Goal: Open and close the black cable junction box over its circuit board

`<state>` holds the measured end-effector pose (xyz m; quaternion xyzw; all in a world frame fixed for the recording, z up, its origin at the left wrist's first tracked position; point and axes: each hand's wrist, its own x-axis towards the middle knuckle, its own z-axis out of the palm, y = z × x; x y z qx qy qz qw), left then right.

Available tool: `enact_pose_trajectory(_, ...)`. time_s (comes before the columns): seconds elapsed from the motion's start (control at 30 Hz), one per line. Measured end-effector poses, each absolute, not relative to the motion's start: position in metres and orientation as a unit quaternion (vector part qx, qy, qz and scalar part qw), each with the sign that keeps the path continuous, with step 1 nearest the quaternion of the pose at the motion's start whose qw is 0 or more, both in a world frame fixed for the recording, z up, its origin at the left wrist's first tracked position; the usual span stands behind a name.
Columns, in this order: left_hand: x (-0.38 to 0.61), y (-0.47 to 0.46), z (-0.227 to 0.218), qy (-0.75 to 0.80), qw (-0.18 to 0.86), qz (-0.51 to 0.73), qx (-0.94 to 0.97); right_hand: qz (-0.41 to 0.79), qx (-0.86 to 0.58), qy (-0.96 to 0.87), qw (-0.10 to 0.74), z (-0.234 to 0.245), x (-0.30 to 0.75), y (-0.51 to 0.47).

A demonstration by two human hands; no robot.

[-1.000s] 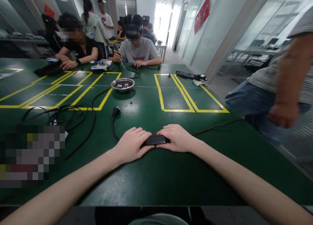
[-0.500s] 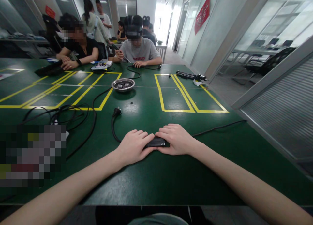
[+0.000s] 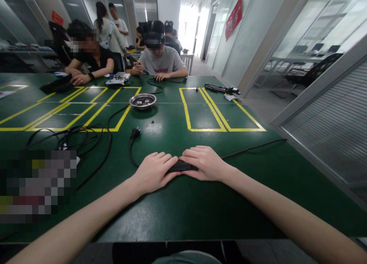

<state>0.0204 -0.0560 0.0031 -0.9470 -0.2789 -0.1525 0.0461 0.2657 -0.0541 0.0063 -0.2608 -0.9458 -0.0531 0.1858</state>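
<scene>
Low over the near middle of the green table, both hands hold a dark, oblong corded block, its ends covered by the fingers; its exact kind does not show. My left hand is closed round the left end, thumb along the near side. My right hand grips the right end the same way, its fingertips almost touching the left ones. Beyond my left hand, a short black cord ends in a plug on the table. A thin black cable runs off to the right from behind my right hand.
A metal bowl with small metal parts stands beyond the plug. Tangled black cords and a blurred-out item lie at left. A black folded stand-like object lies far right. Two people sit working across the table.
The block has turned slightly between my hands: pale marks near its right end no longer show, and a smoother dark face does. Both hands keep their grip. The view has shifted a little.
</scene>
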Motion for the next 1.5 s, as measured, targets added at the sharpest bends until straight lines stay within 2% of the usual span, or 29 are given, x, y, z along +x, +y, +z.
enact_pose_trajectory(0.17,0.015,-0.051,0.004,-0.265,0.028,-0.198,-0.943,-0.053,-0.274,-0.941,0.193,0.007,0.266,-0.055)
enact_pose_trajectory(0.57,0.009,-0.044,0.000,-0.274,-0.002,-0.221,-0.936,-0.004,-0.274,-0.935,0.226,0.001,0.270,-0.051)
enact_pose_trajectory(0.73,0.005,-0.041,0.002,-0.252,0.051,-0.207,-0.944,0.185,-0.323,-0.898,0.235,0.007,0.273,-0.050)
enact_pose_trajectory(0.9,0.008,-0.048,0.006,-0.237,0.086,-0.190,-0.949,0.467,-0.358,-0.790,0.173,0.019,0.276,-0.049)
enact_pose_trajectory(0.97,0.010,-0.050,0.006,-0.245,0.073,-0.196,-0.947,0.504,-0.360,-0.764,0.182,0.019,0.276,-0.050)
enact_pose_trajectory(1.03,0.012,-0.051,0.005,-0.266,0.036,-0.205,-0.941,0.467,-0.382,-0.767,0.219,0.017,0.273,-0.053)
enact_pose_trajectory(1.13,0.012,-0.050,0.003,-0.276,-0.057,-0.227,-0.932,0.329,-0.403,-0.811,0.266,0.014,0.266,-0.059)
enact_pose_trajectory(1.27,0.011,-0.048,0.004,-0.287,-0.132,-0.251,-0.915,0.175,-0.357,-0.877,0.271,0.012,0.262,-0.061)
enact_pose_trajectory(1.5,0.015,-0.051,0.004,-0.307,-0.140,-0.245,-0.909,0.124,-0.340,-0.892,0.271,0.006,0.265,-0.057)
